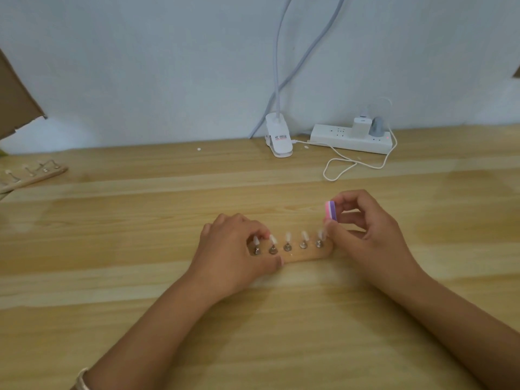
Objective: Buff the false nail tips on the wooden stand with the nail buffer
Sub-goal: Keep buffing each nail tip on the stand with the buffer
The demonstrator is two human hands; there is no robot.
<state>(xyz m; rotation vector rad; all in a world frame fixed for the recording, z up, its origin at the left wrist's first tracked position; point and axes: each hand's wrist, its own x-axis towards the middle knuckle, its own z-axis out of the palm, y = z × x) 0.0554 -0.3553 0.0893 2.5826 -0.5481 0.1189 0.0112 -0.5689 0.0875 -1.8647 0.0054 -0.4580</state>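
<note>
We find the wooden stand [306, 255] lying mid-surface [253, 333], its left end partly hidden by the left hand [233, 250], which grips it with the thumb in front and the fingers behind. Five false nail tips [287, 237] show, all blurred. The right hand [365, 230] pinches the nail buffer [330, 211] upright by the rightmost tip; we cannot tell whether they touch. A second stand [36, 175] is cut off at the left edge.
</note>
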